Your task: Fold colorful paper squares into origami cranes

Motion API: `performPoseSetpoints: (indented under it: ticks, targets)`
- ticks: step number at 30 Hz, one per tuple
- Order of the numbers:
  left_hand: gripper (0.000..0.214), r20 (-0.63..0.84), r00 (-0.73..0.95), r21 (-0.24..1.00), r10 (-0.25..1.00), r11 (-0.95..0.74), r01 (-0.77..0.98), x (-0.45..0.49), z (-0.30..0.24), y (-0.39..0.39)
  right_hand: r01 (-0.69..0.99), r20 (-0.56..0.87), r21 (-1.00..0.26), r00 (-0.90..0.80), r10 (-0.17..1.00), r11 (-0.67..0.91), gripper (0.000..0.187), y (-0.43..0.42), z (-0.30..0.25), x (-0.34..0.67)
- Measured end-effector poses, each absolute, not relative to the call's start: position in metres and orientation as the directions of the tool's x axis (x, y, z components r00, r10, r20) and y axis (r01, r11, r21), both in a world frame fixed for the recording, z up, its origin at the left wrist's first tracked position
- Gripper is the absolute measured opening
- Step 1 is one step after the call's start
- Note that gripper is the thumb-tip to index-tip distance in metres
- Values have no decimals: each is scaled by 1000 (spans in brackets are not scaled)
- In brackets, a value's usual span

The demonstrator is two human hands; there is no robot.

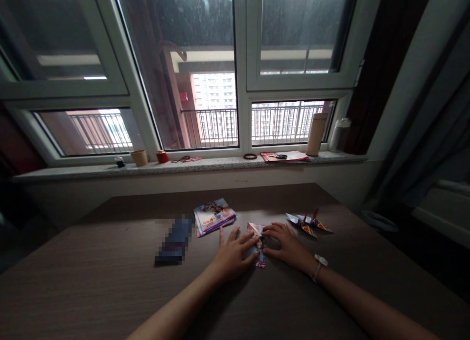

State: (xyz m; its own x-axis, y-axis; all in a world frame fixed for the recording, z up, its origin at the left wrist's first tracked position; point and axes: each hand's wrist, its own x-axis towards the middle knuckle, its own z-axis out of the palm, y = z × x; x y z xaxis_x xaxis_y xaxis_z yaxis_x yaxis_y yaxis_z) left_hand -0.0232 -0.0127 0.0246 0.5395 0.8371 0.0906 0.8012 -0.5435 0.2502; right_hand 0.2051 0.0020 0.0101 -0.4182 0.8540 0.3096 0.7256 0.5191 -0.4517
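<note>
A narrow folded piece of printed paper (pixel 259 259) lies on the table between my hands, its pointed upper part turned away from me. My left hand (pixel 235 254) is open, fingers spread, with the fingertips resting on the paper's left edge. From the other side, my right hand (pixel 288 244) touches the paper's upper right edge, its thumb and fingers apart. Paper cranes (pixel 308 225) with red tips stand just beyond the right hand. A stack of printed paper sheets (pixel 215 216) lies beyond the left hand.
A dark blurred-out flat object (pixel 175 242) rests on the brown table (pixel 91 261), left of the stack. Along the windowsill (pixel 213 165) are a paper cup (pixel 139 158), a red spool-like item (pixel 162 157), a bracelet (pixel 250 156), scissors (pixel 281 156) on papers and a tan bottle (pixel 316 134).
</note>
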Motion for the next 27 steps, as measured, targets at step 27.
performPoseSetpoints:
  ticks: [27]
  targets:
    - [47,162,465,249,870,-492,834,-23,20,-14,658,219,-511,-523,824,553,59,-7,17,204]
